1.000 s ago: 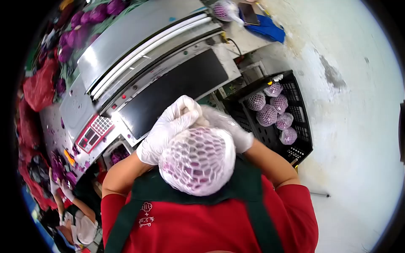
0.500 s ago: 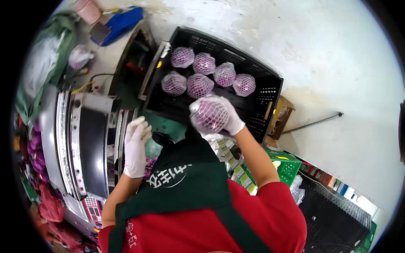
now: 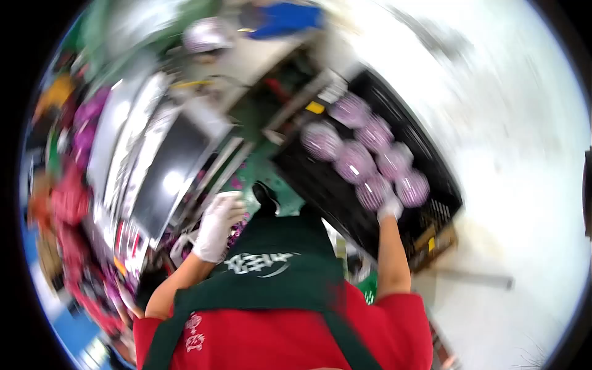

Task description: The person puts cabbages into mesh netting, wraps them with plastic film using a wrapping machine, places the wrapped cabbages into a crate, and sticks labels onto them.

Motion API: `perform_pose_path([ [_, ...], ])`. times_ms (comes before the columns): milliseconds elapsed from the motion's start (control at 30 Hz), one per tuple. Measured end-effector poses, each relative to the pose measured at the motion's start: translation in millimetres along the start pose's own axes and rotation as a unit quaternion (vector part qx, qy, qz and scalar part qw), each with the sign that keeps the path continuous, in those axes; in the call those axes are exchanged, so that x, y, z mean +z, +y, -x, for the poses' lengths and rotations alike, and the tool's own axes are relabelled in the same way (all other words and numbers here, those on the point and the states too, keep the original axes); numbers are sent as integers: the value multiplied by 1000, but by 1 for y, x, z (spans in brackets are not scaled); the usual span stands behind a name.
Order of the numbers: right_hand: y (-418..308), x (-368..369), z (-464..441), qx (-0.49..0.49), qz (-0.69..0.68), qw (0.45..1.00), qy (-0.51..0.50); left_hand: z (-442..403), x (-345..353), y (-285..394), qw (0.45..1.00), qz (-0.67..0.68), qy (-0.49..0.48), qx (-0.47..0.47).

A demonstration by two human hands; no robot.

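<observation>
A black plastic crate (image 3: 317, 197) holds several round purple cabbages (image 3: 356, 162) in white net-patterned clear wrap. My right hand (image 3: 391, 208), in a white glove, reaches into the crate. Its fingers are closed on a wrapped purple cabbage (image 3: 372, 191) at the near end of the group, and the cabbage partly hides them. Beside it, touching or nearly so, sits another wrapped cabbage (image 3: 412, 188). My left hand (image 3: 220, 225), gloved too, hangs before the apron on the left, its fingers curled together with nothing visible in them.
On the left stands a metal machine with a dark flat top (image 3: 169, 166). Beyond it, a table carries one wrapped cabbage (image 3: 205, 35) and a blue cloth (image 3: 287, 20). A cardboard box (image 3: 435, 246) sits against the crate's right end, near the pale wall. Red bags (image 3: 71, 197) lie far left.
My right hand has lowered the cabbage it held into the crate, against the others. The whole view has turned, so the crate appears tilted and further right. My left hand stays empty.
</observation>
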State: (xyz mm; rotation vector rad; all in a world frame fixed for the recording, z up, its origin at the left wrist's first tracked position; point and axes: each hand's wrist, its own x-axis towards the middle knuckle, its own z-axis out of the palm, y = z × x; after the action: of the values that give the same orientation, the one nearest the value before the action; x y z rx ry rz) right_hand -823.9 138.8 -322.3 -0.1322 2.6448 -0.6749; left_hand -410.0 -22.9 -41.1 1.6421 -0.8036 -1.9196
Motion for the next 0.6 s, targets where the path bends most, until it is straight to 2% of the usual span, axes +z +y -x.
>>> perform_pose_path([
  [33,-21,-8,15,30,67,995,69,7,-8,3,999,28,8,15],
  [67,-46,-16,37,19,76,991,113,16,-20,7,998,30,33,41],
  [100,-66,-17,52,-139,-15,977,163,18,-33,11,997,7,19,75],
  [133,-85,-17,67,-299,-85,933,180,23,-46,23,995,30,43,85],
  [167,-133,-31,112,-319,-65,942,85,26,-62,29,992,55,55,100],
  [200,-153,-6,119,-394,-136,908,30,20,-83,32,985,69,69,144],
  [233,-193,7,147,-419,-143,897,15,15,-106,36,977,76,74,184],
  [300,-272,18,219,-514,-177,833,-101,18,-151,69,958,79,120,247],
  [367,-322,49,263,-455,-214,846,-177,21,-215,96,931,82,173,312],
  [433,-354,88,286,-387,-274,848,-236,22,-289,132,899,98,266,334],
  [500,-373,117,292,-309,-285,868,-264,-9,-380,147,835,63,326,439],
  [567,-380,136,291,-254,-301,880,-266,-31,-453,176,812,-19,407,418],
  [600,-380,141,290,-233,-309,885,-259,-50,-496,186,772,-106,457,429],
])
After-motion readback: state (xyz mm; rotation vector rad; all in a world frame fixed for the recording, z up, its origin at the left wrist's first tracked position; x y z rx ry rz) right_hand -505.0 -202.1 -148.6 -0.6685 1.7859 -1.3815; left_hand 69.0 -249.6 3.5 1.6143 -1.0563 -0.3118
